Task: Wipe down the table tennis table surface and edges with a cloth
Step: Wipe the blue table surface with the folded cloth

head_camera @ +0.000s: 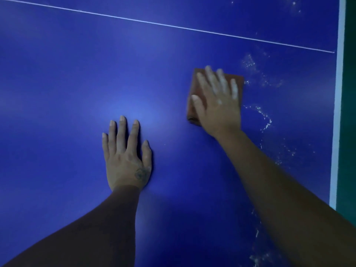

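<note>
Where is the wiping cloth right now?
Head view: the brown cloth lies flat on the blue table, right of centre, pressed under the right hand, with white streaks just to its right.

cloth (194, 89) on table (77, 74) (under right hand (219, 105)), left hand (126, 157) beside

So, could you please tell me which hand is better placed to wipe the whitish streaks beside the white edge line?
The right hand: it presses the cloth flat, and the streaks lie just to its right. The left hand rests flat on the bare table, without a cloth and farther away.
</note>
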Action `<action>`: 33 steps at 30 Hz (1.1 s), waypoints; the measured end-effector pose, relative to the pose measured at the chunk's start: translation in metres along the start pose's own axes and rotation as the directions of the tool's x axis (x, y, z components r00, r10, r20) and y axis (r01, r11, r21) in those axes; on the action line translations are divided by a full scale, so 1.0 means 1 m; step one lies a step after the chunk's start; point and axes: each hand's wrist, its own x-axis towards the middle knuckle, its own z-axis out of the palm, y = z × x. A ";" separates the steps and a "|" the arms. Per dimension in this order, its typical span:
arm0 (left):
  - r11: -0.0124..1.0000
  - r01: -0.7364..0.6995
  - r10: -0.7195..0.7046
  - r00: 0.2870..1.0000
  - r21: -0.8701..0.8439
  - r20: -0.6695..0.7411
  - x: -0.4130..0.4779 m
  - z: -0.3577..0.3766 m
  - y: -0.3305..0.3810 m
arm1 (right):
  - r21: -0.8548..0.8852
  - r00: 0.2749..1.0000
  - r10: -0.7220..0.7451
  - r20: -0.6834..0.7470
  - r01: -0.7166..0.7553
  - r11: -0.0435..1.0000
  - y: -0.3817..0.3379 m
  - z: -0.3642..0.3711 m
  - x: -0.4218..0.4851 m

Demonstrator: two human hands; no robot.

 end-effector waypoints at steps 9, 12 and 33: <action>1.000 0.002 -0.002 1.000 -0.008 0.005 0.000 -0.001 0.000 | -0.031 0.988 0.156 -0.014 -0.156 0.987 -0.009 -0.004 -0.006; 1.000 -0.010 0.010 1.000 -0.006 -0.006 -0.001 0.000 -0.002 | -0.020 0.999 0.026 0.021 -0.026 0.999 -0.045 0.003 0.031; 1.000 -0.014 0.014 1.000 -0.005 -0.021 0.001 0.001 -0.001 | -0.039 0.937 0.348 0.015 -0.347 0.937 0.054 -0.021 0.061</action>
